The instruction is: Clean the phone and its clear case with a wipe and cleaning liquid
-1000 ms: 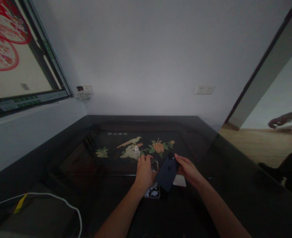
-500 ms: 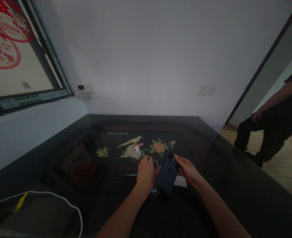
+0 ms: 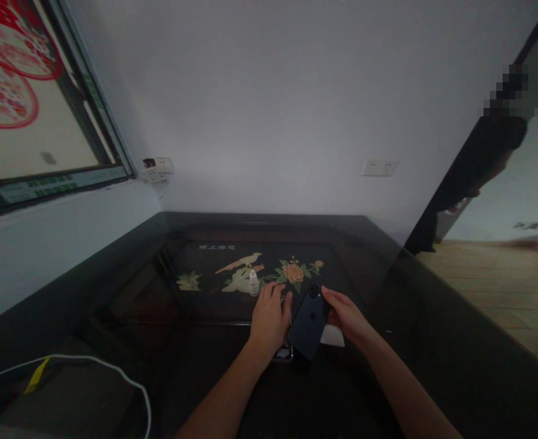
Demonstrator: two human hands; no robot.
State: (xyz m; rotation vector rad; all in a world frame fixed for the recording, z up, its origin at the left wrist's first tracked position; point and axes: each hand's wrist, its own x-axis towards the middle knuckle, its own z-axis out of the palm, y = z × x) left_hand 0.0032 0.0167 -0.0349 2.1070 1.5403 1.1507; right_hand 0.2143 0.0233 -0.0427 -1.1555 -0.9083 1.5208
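Tilted above the dark table, a dark blue smartphone [image 3: 308, 323] shows its camera side, and my right hand [image 3: 342, 311] pinches it by the upper right edge. My left hand [image 3: 269, 316] lies over a clear-edged phone case [image 3: 284, 353], its fingers and thumb closed about the upper part. The case's lower end, with a patterned patch, shows below the palm; the rest is hidden. A small white bottle [image 3: 253, 283] stands upright just beyond my left fingertips. Under and beside my right hand lies a white piece, perhaps paper or cloth [image 3: 332, 336].
The glossy black table [image 3: 127, 292] has a bird-and-flower picture [image 3: 292, 271] on its top. At the lower left runs a white cable [image 3: 113, 364] with a yellow tag [image 3: 37, 374]. A wall is behind the table, and a person in dark clothes [image 3: 483, 152] is at the right.
My left hand has shifted slightly over the phone case, its thumb now higher and nearer the fingers. The smartphone stays almost still. The person at the right has moved farther off.
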